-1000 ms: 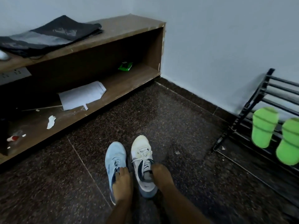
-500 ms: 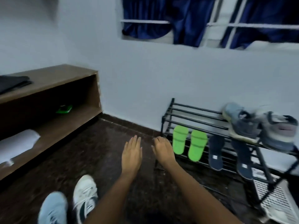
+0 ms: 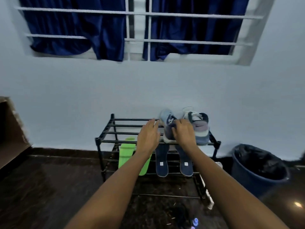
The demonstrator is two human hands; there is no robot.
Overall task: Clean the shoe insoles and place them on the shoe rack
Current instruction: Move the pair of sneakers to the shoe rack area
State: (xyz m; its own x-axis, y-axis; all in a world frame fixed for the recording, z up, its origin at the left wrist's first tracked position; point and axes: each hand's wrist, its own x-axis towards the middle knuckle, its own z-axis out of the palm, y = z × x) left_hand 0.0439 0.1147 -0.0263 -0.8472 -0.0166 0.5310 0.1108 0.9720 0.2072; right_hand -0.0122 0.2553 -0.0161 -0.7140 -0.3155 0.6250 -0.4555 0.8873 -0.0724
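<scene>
Rack top [image 3: 127,125], right hand [image 3: 183,134] gripping shoe [image 3: 168,119]

A pale bluish painted wall [image 3: 82,96] faces me, with a white-barred window [image 3: 181,15] set high in it and dark blue curtains [image 3: 74,30] hanging across it. The dark speckled stone floor [image 3: 49,187] is dim. A brown wooden shelf unit [image 3: 9,129] edges in at my left; a round dark blue plastic bin [image 3: 247,179], black-lined, stands at my right.

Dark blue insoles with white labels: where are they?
In the head view, the dark blue insoles lean in the black metal shoe rack below its top tier, right of the green insoles.
</scene>
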